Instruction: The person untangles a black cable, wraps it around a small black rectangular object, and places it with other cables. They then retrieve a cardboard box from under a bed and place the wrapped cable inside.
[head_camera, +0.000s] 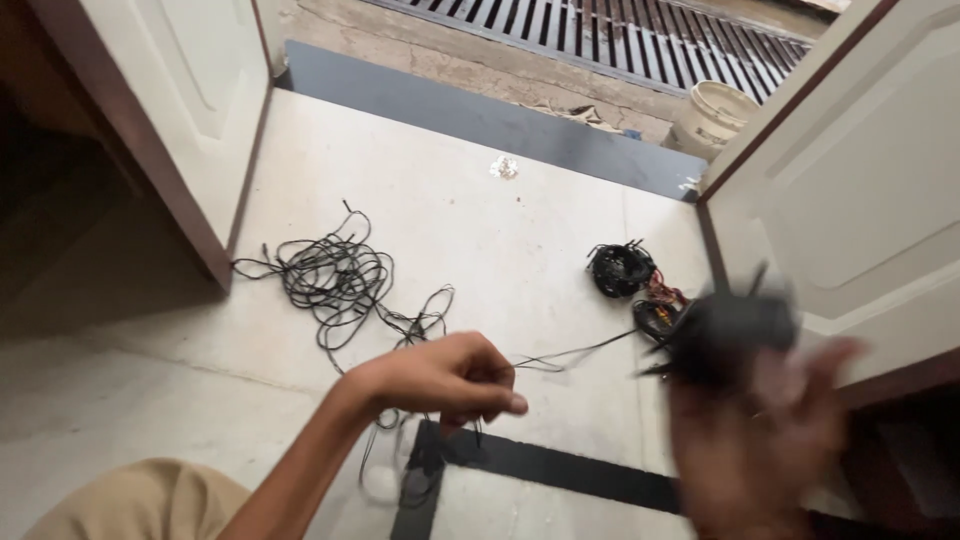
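Observation:
My left hand (450, 380) is closed around a thin black wire (570, 355) that runs from a loose tangle of black wire (335, 280) on the floor toward my right hand. My right hand (770, 440), blurred by motion, holds a coiled bundle of black wire (725, 335) at the lower right. The strand stretches between both hands.
A second black wire coil (620, 268) and a small coil with red and orange wires (662, 312) lie on the pale tiled floor (480, 230). Open white doors (190, 90) (860, 200) flank a doorway. A cream bucket (712, 115) and a metal grate (640, 40) are outside.

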